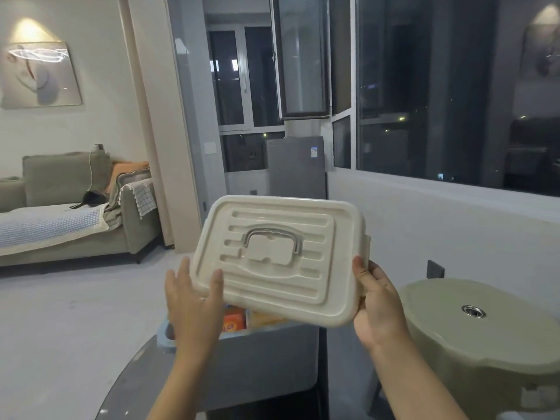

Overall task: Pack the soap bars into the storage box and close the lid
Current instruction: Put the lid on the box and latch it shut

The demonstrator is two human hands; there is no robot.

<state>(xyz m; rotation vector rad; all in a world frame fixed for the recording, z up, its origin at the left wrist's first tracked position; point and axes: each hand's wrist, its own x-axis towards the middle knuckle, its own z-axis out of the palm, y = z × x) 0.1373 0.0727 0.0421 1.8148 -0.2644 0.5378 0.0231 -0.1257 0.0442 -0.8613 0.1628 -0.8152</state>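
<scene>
Both hands, left hand (194,301) and right hand (378,304), grip the cream lid (278,259) tilted above the grey storage box (266,359) with orange soap bars (235,321) inside, on a glass table (133,386), sofa (66,207) and dark windows (424,86) behind.

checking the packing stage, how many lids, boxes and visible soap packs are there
lid: 1, held by left hand and right hand
box: 1
soap packs: 2 visible, more may be hidden under the lid
total: 4
</scene>
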